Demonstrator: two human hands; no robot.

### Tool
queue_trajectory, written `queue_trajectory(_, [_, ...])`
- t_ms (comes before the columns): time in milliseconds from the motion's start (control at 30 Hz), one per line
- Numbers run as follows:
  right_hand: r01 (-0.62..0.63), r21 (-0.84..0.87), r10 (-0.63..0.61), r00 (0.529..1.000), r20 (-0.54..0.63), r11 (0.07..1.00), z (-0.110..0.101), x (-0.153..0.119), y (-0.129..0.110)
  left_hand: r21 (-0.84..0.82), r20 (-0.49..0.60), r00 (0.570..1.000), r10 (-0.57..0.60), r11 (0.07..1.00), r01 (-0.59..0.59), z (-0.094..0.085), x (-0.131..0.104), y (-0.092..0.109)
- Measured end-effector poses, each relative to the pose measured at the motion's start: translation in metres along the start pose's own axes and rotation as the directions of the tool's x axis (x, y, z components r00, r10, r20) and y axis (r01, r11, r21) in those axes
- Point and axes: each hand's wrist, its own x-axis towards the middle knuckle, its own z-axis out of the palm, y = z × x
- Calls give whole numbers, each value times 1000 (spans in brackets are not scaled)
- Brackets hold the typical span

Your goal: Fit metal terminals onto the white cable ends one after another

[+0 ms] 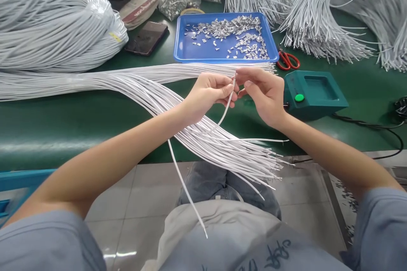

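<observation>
My left hand (210, 95) pinches a single white cable (226, 109) near its upper end, which points upward. Close beside it, my right hand (262, 93) has its fingers bent at the cable's tip; whether they grip anything there is too small to tell. Below my hands a fanned bundle of white cables (203, 135) hangs over the table's front edge, with stripped ends at the right. Another part of the bundle (178, 72) runs behind my hands. A blue tray (178, 46) with small metal terminals (235, 27) lies just beyond.
Right of my hands stand a green device (321, 93) with a cord and red-handled scissors (288, 61). A phone (148, 38), a large coiled cable bundle (60, 25), bags of metal parts (173, 0) and further cable bundles (318, 17) lie toward the back.
</observation>
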Motion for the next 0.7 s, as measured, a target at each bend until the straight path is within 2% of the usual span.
queue_trajectory(167, [0, 40, 1, 1000, -17, 999, 0, 1, -2, 74, -18, 998, 65, 995, -64, 2, 0, -1])
queue_trajectory(400, [-108, 81, 109, 994, -16, 991, -6, 5, -4, 230, -54, 977, 207, 954, -189, 1, 1, -4])
queue_trajectory(533, [-93, 116, 94, 996, -3, 989, -6, 4, -5, 271, -49, 968, 245, 936, -223, 0, 1, -6])
queue_trajectory(700, [-50, 45, 50, 999, 11, 998, -5, 4, -5, 279, -43, 963, 266, 929, -244, 1, 2, -9])
